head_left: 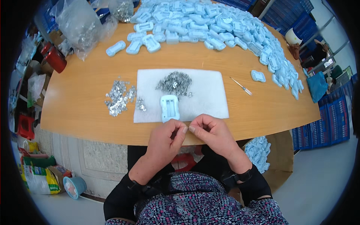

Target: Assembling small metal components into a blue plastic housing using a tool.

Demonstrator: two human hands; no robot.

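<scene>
My left hand [167, 138] and my right hand [210, 132] meet just over the table's front edge, each with thumb and forefinger pinched together. Whatever lies between the fingertips is too small to make out. Just beyond the left hand, a light blue plastic casing [165, 109] with a slotted recess lies on a white foam sheet [210, 93]. Behind that casing sits a heap of small dark metal pieces [175, 83]. Flat, shiny metal pieces [119, 99] are strewn on the wood left of the sheet, and a few more rest on its left edge.
Blue casings [202, 22] are piled along the table's back and right side. A screwdriver [241, 86] and one casing [258, 76] lie right of the sheet. Plastic bags [77, 26] and a red canister [53, 58] stand at left. A cardboard box [281, 157] holds more casings below right.
</scene>
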